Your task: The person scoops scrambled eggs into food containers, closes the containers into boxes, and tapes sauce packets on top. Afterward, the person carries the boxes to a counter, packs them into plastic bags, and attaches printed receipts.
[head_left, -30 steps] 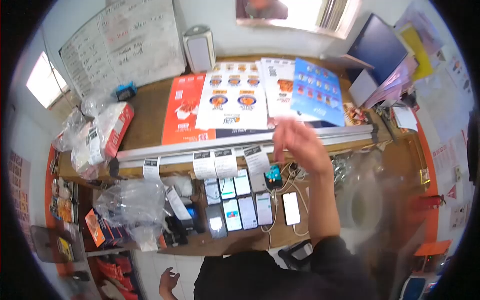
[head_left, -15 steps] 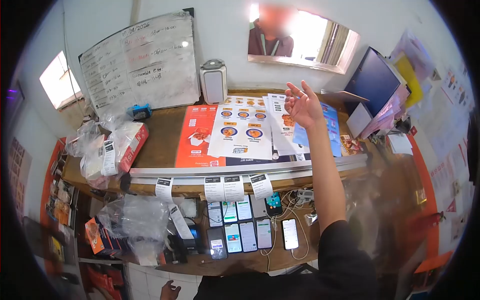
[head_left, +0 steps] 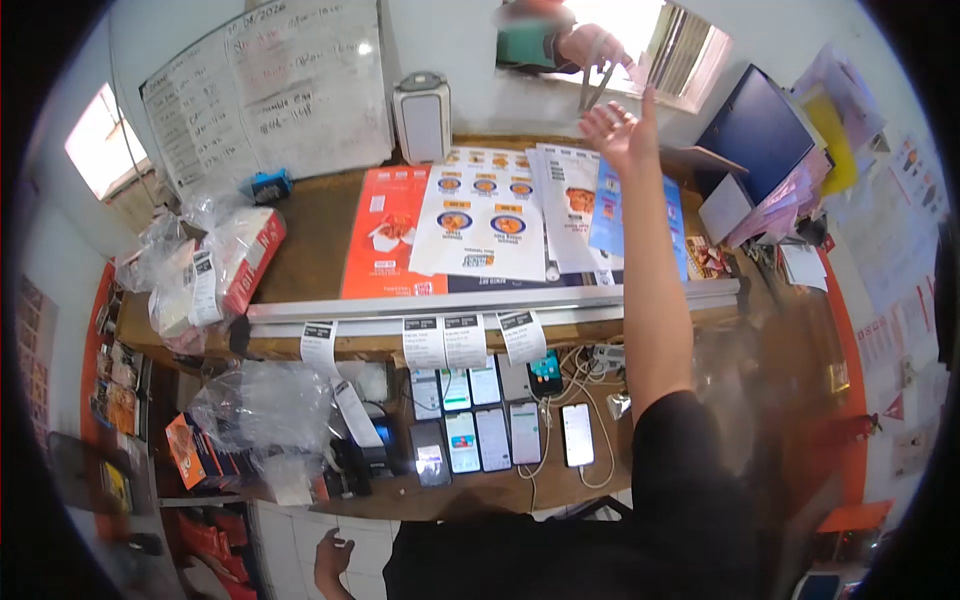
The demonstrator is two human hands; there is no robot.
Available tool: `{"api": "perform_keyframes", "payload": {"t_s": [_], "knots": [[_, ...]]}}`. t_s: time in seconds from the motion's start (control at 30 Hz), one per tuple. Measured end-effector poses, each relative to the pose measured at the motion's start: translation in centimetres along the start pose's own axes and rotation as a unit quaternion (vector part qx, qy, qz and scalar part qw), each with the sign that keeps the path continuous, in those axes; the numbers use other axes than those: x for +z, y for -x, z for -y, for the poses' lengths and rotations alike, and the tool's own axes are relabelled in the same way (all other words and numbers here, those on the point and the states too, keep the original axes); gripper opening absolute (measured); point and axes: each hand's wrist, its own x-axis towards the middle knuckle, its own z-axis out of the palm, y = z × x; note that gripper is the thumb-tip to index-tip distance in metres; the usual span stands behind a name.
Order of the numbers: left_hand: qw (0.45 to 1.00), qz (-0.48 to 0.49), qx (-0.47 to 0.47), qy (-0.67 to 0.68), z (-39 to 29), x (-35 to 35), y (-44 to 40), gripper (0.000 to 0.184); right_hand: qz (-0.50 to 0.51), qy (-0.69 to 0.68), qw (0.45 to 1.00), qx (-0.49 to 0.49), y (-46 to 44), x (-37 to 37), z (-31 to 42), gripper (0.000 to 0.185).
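Observation:
My right hand [head_left: 622, 138] reaches far forward over the counter toward the wall opening, fingers spread, palm turned up and nothing in it. Just beyond my fingers, another person's hand [head_left: 585, 45] comes through the opening with a grey, strap-like thing [head_left: 598, 75], blurred by motion. A small gap seems to lie between it and my hand, though I cannot tell for certain. Beneath my forearm lie a blue menu sheet [head_left: 612, 215] and white menu sheets [head_left: 485, 255]. Low beside my body hangs my left hand [head_left: 333, 552], its fingers loosely curved and apart, holding nothing visible.
Several phones [head_left: 493, 440] with cables lie on the lower shelf, below hanging receipts [head_left: 464, 342]. A plastic-wrapped package [head_left: 250, 262] sits at the counter's left. A white box-shaped device [head_left: 423, 120] stands by the whiteboard [head_left: 270, 95]; a blue binder [head_left: 757, 135] stands at right.
My right hand has moved further forward toward the opening. The person there has leaned in and put a hand through, with the grey strap-like thing in it. My view has tilted slightly down.

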Motion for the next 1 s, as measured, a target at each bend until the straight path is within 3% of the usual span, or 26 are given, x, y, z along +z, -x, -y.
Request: {"api": "perform_keyframes", "payload": {"t_s": [0.07, 0.13, 0.2, 0.23, 0.3, 0.43, 0.53, 0.63, 0.7, 0.73, 0.77, 0.8, 0.83, 0.9, 0.93, 0.97, 1.0], "knots": [[1.000, 0.003, 0.000, 0.009, -0.5, -0.1, 0.3, 0.064, -0.049, 0.032, 0.998, -0.020, -2.0, -0.2, 1.7, 0.116], [1.000, -0.018, 0.001, 0.021, -0.8, -0.2, 1.2, 0.062, -0.095, 0.080, 0.991, 0.042, -3.5, -0.8, 2.9, 0.095], [1.000, -0.010, -0.015, 0.009, -0.5, 0.3, 1.3, 0.062, -0.060, 0.130, 0.989, -0.037, -7.0, -3.9, 1.7, 0.060], [0.999, -0.027, 0.012, -0.043, -0.1, 0.6, 1.4, 0.065, -0.063, 0.150, 0.985, -0.055, -7.3, -4.5, 1.2, 0.058], [0.999, 0.004, -0.019, -0.044, -1.5, 0.0, 1.9, 0.071, -0.062, 0.213, 0.971, -0.083, -5.1, -5.1, -0.8, 0.053], [0.994, -0.019, 0.071, 0.087, -6.1, -3.0, 4.0, 0.060, -0.024, 0.395, 0.896, -0.201, 6.0, -1.2, -4.8, 0.045], [0.962, -0.054, 0.184, 0.194, -16.1, -8.9, 6.7, 0.055, 0.093, 0.516, 0.817, -0.239, 20.7, 4.7, -7.1, 0.038], [0.879, -0.071, 0.334, 0.334, -22.1, -11.4, 8.0, 0.066, 0.372, 0.584, 0.719, -0.058, 34.9, 9.2, -11.7, 0.032], [0.821, -0.031, 0.398, 0.408, -24.9, -11.3, 7.8, 0.074, 0.548, 0.575, 0.602, 0.086, 40.8, 10.4, -17.1, 0.028], [0.823, 0.046, 0.385, 0.416, -24.7, -11.1, 6.9, 0.072, 0.585, 0.560, 0.567, 0.151, 43.0, 9.9, -20.4, 0.027], [0.820, 0.121, 0.370, 0.420, -23.9, -10.7, 5.8, 0.070, 0.577, 0.518, 0.605, 0.180, 45.4, 7.2, -24.7, 0.027], [0.846, 0.141, 0.351, 0.377, -21.8, -9.9, 4.5, 0.065, 0.592, 0.485, 0.573, 0.293, 46.0, 8.6, -26.0, 0.030], [0.843, 0.132, 0.328, 0.404, -20.3, -9.9, 4.3, 0.058, 0.569, 0.477, 0.585, 0.327, 47.1, 8.5, -27.3, 0.032], [0.791, 0.095, 0.301, 0.524, -18.0, -9.6, 5.0, 0.046, 0.535, 0.476, 0.603, 0.351, 48.3, 8.9, -28.3, 0.038], [0.744, 0.145, 0.284, 0.587, -17.1, -9.7, 5.1, 0.043, 0.529, 0.502, 0.570, 0.379, 49.2, 8.0, -29.6, 0.044], [0.742, 0.155, 0.282, 0.588, -16.2, -9.4, 5.0, 0.043, 0.520, 0.505, 0.571, 0.385, 50.3, 7.3, -30.9, 0.044], [0.776, 0.124, 0.281, 0.551, -15.1, -8.8, 4.9, 0.044, 0.554, 0.500, 0.563, 0.355, 51.4, 6.9, -32.2, 0.043]]}}
